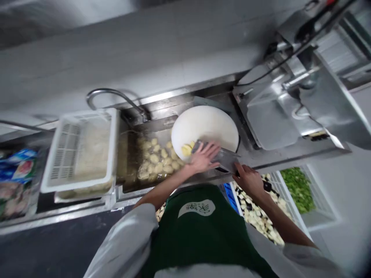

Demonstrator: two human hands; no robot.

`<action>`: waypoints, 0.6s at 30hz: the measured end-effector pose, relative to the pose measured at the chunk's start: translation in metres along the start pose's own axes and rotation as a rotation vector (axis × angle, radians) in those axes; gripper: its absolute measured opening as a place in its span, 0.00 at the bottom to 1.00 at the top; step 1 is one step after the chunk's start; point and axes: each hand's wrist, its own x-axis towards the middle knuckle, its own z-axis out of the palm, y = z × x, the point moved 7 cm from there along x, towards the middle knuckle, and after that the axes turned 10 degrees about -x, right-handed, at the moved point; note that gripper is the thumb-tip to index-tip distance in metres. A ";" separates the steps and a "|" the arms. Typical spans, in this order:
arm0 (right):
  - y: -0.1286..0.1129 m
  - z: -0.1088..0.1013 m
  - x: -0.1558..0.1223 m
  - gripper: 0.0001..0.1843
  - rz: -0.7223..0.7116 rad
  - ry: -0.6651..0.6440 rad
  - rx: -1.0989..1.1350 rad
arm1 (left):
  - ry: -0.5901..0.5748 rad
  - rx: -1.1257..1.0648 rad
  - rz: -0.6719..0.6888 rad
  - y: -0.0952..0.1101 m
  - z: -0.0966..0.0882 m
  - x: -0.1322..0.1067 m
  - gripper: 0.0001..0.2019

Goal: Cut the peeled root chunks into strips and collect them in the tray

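Observation:
A round white cutting board (208, 125) lies on the steel counter beside the sink. A small pile of yellow potato pieces (187, 149) sits at its near left edge. A broad cleaver (224, 158) lies flat across the board's near edge. My left hand (204, 157) rests flat on the blade with fingers spread, touching the potato pieces. My right hand (249, 179) is closed around the cleaver's handle at the counter's front edge.
The sink (150, 158) left of the board holds several peeled potatoes in water under a curved tap (116, 94). A white perforated crate (81, 150) stands further left. A steel slicing machine (292, 100) stands right. Below are crates of chopped aubergine (261, 214) and greens (298, 187).

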 end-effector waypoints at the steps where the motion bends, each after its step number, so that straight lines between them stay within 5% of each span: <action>1: 0.002 0.002 -0.001 0.22 -0.049 0.051 0.000 | -0.078 0.030 -0.017 0.002 0.010 0.001 0.31; 3: 0.018 0.008 -0.007 0.20 -0.033 0.148 0.004 | -0.088 0.040 -0.136 -0.017 0.016 -0.005 0.34; 6: 0.053 0.030 -0.012 0.22 0.082 0.162 0.159 | 0.134 -0.067 -0.458 -0.078 0.004 -0.038 0.32; 10: 0.071 0.072 -0.014 0.22 0.286 -0.019 0.619 | 0.429 -0.270 -0.802 -0.132 0.013 -0.084 0.32; 15: 0.050 0.135 -0.007 0.27 0.502 -0.207 1.114 | 0.435 -0.244 -0.723 -0.119 0.047 -0.057 0.33; 18: 0.028 0.150 0.003 0.28 0.509 -0.211 1.226 | 0.403 -0.169 -0.640 -0.100 0.053 -0.034 0.36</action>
